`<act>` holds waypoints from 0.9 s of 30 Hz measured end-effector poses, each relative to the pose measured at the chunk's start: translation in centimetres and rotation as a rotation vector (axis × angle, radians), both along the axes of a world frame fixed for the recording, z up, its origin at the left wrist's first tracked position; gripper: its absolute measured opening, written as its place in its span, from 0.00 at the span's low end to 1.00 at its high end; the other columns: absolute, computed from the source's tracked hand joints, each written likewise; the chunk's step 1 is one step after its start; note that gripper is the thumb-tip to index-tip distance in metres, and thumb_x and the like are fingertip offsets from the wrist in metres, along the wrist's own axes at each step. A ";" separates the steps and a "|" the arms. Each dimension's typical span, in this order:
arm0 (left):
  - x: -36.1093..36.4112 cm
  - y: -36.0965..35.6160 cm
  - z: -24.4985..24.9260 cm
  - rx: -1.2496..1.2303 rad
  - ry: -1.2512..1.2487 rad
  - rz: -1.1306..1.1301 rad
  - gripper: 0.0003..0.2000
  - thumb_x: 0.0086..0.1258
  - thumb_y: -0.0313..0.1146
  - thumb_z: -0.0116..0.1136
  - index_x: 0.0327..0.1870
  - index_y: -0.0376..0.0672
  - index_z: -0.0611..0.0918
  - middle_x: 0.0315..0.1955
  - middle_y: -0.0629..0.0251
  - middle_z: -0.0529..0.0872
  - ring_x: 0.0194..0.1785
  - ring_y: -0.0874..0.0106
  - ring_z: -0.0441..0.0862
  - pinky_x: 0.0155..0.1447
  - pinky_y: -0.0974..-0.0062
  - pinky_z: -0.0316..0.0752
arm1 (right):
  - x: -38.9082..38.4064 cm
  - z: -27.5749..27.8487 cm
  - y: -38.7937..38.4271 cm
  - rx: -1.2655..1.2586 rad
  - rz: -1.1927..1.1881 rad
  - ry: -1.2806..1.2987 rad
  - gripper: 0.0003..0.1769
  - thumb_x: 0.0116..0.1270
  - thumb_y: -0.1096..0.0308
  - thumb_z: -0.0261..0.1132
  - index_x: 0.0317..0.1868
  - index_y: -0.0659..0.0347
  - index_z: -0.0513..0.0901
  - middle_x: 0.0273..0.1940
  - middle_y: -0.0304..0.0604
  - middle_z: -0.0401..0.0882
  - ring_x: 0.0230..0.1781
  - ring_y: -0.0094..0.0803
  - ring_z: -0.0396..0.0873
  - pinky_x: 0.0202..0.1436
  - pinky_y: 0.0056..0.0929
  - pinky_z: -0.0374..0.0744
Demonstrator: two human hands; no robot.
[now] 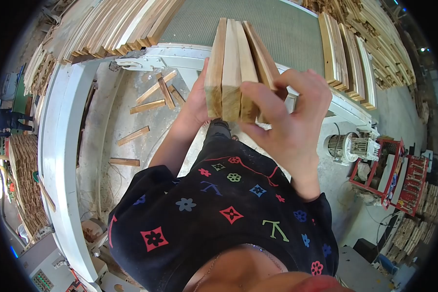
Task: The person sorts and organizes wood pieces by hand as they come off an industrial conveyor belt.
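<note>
Several wooden boards [231, 73] stand side by side in front of me, their sawn near ends facing me. My left hand [198, 101] is closed around them from the left side and below, most of its fingers hidden behind the wood. My right hand [297, 107] has its fingers bent at the near ends on the right side, gripping the boards there. The rightmost board [261, 58] leans slightly apart from the others, with a narrow gap along its length.
A green conveyor belt [287, 29] in a white frame lies ahead. Rows of boards [117, 27] rest at its left and more boards [343, 56] at its right. Offcuts [148, 106] lie on the floor. A motor [350, 147] and red tool rack [409, 185] stand at right.
</note>
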State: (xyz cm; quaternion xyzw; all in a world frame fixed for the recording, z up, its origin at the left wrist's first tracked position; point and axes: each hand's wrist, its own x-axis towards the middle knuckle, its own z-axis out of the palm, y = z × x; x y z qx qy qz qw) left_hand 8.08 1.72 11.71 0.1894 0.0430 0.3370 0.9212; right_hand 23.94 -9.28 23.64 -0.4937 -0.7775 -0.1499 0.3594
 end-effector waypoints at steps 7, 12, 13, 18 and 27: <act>-0.5 -5.6 -1.8 0.051 -0.311 0.015 0.40 0.78 0.69 0.30 0.79 0.46 0.60 0.73 0.49 0.68 0.72 0.53 0.72 0.72 0.49 0.71 | -3.2 0.8 -2.5 0.003 0.097 -0.059 0.28 0.40 0.62 0.80 0.47 0.43 0.84 0.45 0.34 0.75 0.49 0.33 0.75 0.61 0.46 0.70; -0.1 -7.5 -8.7 -0.379 0.035 -0.113 0.40 0.77 0.70 0.22 0.80 0.51 0.60 0.73 0.55 0.69 0.75 0.56 0.67 0.75 0.49 0.66 | -1.5 -1.8 2.6 -0.132 0.118 0.418 0.31 0.46 0.63 0.78 0.55 0.48 0.83 0.51 0.40 0.81 0.49 0.40 0.82 0.54 0.43 0.77; 0.1 -7.3 -10.6 -0.324 -0.153 -0.169 0.40 0.77 0.70 0.22 0.80 0.51 0.60 0.74 0.56 0.69 0.76 0.56 0.67 0.75 0.49 0.66 | -1.1 -3.8 4.1 -0.174 0.097 0.426 0.32 0.48 0.62 0.78 0.58 0.49 0.82 0.53 0.43 0.81 0.49 0.42 0.83 0.51 0.42 0.79; 0.5 -6.9 -11.1 -0.310 0.087 -0.116 0.42 0.76 0.73 0.20 0.76 0.49 0.66 0.58 0.62 0.81 0.58 0.60 0.81 0.62 0.55 0.77 | 0.0 -6.7 4.5 -0.448 0.068 0.538 0.32 0.60 0.61 0.78 0.64 0.53 0.77 0.49 0.48 0.84 0.43 0.37 0.87 0.40 0.32 0.85; -0.1 -7.2 -14.2 -0.280 0.175 -0.153 0.49 0.69 0.79 0.28 0.74 0.42 0.69 0.51 0.62 0.83 0.52 0.68 0.82 0.57 0.65 0.80 | 2.7 -15.9 1.7 -0.054 -0.005 0.919 0.33 0.59 0.83 0.73 0.63 0.53 0.72 0.47 0.48 0.81 0.47 0.32 0.84 0.44 0.30 0.85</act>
